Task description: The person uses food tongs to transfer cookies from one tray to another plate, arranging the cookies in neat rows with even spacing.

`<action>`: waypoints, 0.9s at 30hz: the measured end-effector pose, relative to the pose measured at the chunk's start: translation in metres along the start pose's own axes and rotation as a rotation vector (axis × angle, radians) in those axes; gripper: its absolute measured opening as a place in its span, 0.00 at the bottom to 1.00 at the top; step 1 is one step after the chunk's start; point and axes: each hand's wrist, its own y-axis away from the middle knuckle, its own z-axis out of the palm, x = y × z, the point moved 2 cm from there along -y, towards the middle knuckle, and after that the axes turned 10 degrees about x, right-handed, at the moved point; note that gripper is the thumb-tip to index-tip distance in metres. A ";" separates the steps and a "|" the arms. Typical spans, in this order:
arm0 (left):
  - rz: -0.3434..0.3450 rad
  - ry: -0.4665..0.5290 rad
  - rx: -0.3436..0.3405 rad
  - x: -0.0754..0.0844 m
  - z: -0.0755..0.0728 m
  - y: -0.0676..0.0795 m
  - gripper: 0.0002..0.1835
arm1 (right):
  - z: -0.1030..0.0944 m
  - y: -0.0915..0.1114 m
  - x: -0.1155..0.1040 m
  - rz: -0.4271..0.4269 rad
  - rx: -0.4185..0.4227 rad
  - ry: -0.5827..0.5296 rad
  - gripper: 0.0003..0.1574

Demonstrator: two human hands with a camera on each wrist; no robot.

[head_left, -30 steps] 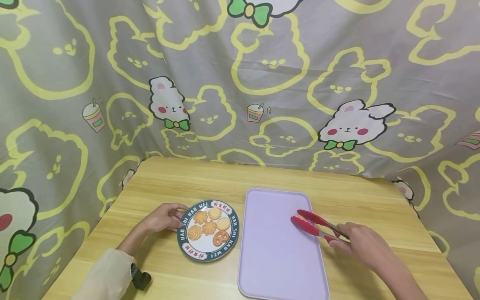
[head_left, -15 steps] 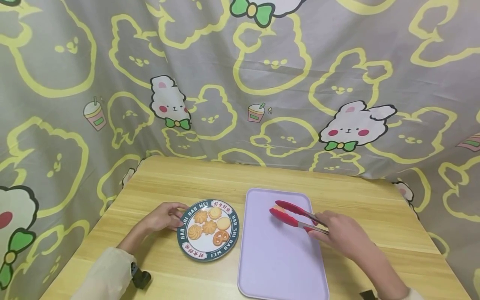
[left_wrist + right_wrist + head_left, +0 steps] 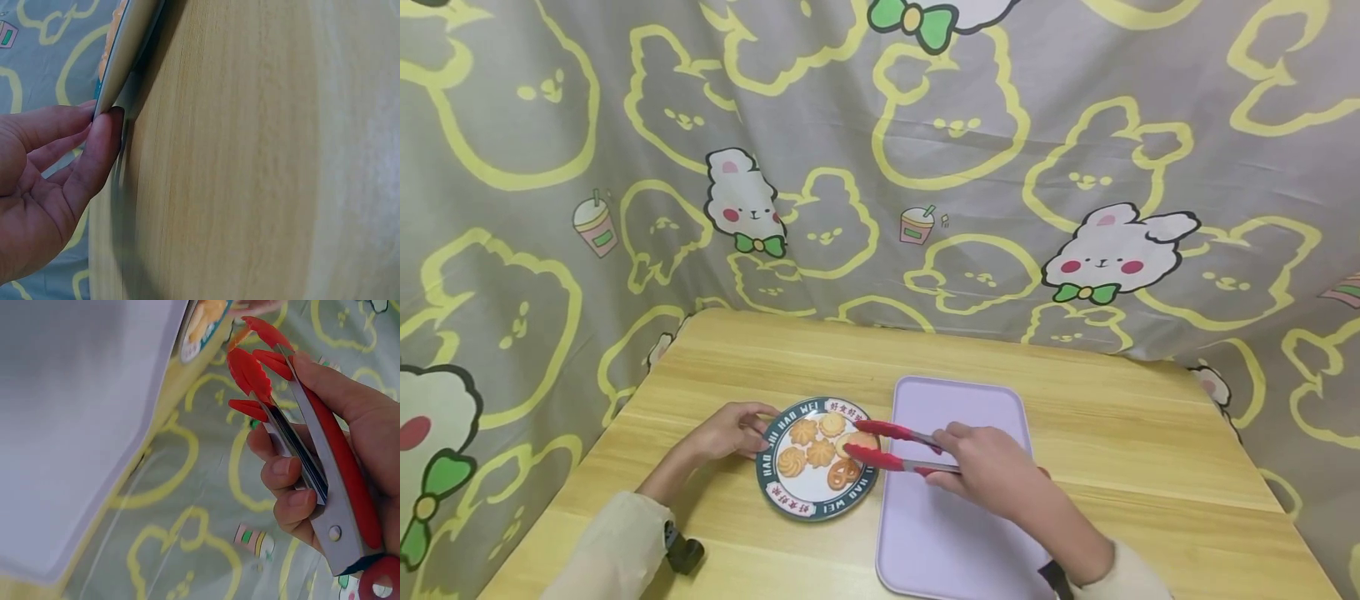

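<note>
In the head view my left hand (image 3: 727,432) is at the left edge of a round plate (image 3: 784,502) with a dark green lettered rim. The left wrist view shows thumb and fingertips pinching that plate's rim (image 3: 128,53). Several cookies (image 3: 821,453) lie on the plate, one of them pretzel-shaped. My right hand (image 3: 1000,471) grips a pair of tongs (image 3: 917,467) with red tips and metal arms. Those tips reach over the plate's right side, with a cookie (image 3: 864,440) between them. In the right wrist view an orange-brown bit (image 3: 239,337) shows between the tips.
A pale purple rectangular tray (image 3: 958,533) lies right of the plate, under the right hand and tongs. Both rest on a wooden table (image 3: 1120,467). A patterned grey curtain (image 3: 850,125) hangs behind and at the sides.
My right hand has moved left with the tongs, from the tray's right edge across the tray to above the plate, carrying a cookie. The left hand stays at the plate's rim.
</note>
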 end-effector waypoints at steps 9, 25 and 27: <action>0.003 0.005 -0.001 0.001 0.000 -0.001 0.30 | 0.011 -0.016 -0.028 -0.038 -0.064 -0.063 0.29; 0.030 0.020 -0.036 -0.001 -0.001 -0.002 0.29 | 0.035 -0.017 -0.047 -0.114 -0.103 -0.098 0.29; 0.028 0.020 -0.032 -0.001 -0.001 -0.002 0.30 | 0.037 -0.016 -0.047 -0.113 -0.106 -0.101 0.29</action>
